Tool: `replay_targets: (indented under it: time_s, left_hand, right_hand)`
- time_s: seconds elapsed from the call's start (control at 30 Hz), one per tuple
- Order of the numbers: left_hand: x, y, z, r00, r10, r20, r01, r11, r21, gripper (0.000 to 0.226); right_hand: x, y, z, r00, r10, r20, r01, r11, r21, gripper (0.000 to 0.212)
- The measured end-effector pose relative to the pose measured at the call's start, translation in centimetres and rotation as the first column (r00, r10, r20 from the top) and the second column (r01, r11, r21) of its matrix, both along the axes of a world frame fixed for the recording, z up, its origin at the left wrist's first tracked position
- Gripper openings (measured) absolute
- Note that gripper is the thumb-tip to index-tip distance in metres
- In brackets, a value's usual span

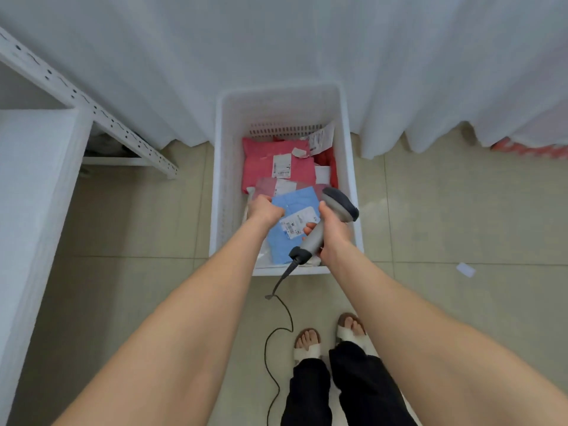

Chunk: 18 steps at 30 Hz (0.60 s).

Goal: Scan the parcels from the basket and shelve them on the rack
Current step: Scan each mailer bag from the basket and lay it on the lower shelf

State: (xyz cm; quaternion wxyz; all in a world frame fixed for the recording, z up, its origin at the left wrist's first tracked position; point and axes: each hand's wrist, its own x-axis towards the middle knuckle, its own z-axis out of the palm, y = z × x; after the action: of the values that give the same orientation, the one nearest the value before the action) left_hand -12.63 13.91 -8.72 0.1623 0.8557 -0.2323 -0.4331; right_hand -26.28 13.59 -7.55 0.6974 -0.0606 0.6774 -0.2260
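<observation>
Jo: Grip status: left hand (pixel 265 209) has fingers curled round the top-left edge of the light-blue plastic mailer parcel (pixel 296 199), held over the near end of the white perforated plastic basket (pixel 223 179), pink mailers (pixel 276 162) beneath

Sam: Label visible?

Jo: Yes, white barcode label (pixel 296 224) faces up, mid-parcel. Right hand (pixel 335 230) is wrapped round the handle of the grey corded handheld scanner (pixel 339 204); head seems beside the label, not over it

Sam: Then back the scanner off, tip its window onto the barcode, tension the film flat with the left, keep right fingertips off the code
</observation>
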Motion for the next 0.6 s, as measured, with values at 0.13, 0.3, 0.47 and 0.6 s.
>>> replay_targets:
  time_s: [0.13,0.3,0.47,0.6]
  left_hand:
    - [0.6,-3.5,-7.2,0.98,-0.176,0.09,0.168,0.982,0.086,0.054]
    - [1.4,-7.4,-16.5,0.833,-0.524,0.181,0.466,0.839,0.281,0.071]
    - [2.2,-10.9,-22.9,0.787,-0.596,0.158,0.506,0.771,0.386,0.098]
    - [2.5,-11.8,-25.7,0.756,-0.63,0.176,0.51,0.736,0.445,0.091]
  right_hand:
    - [0.2,-2.8,-7.1,1.0,0.009,0.001,-0.009,0.999,0.046,0.039]
    - [0.4,-6.1,-15.7,0.998,0.034,0.057,-0.039,0.996,0.084,0.04]
    - [0.5,-8.7,-21.6,0.985,0.114,0.126,-0.126,0.988,0.093,0.037]
    - [0.9,-9.9,-24.1,0.98,0.131,0.15,-0.144,0.986,0.078,0.035]
